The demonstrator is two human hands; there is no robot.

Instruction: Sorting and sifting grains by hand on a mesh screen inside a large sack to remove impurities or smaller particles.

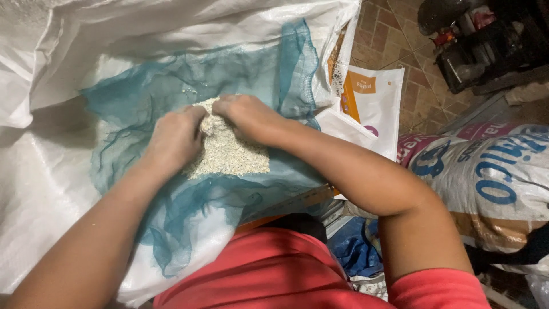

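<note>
A heap of pale, coarse grain (229,154) lies on a teal mesh net (171,91) spread over a big white woven sack (46,171). My left hand (174,140) is cupped against the left side of the heap, fingers curled into the grain. On the heap's upper right rests my right hand (249,117), fingers bent and pressing into the grain. The two hands nearly meet at the top of the pile, scooping it between them. Their fingertips are buried in the grain.
A white and orange bag (372,100) stands open to the right of the net. A full printed sack (492,177) lies at the right. Brown floor tiles (394,40) and dark machinery (480,40) sit at the top right. A blue cloth (351,246) lies below.
</note>
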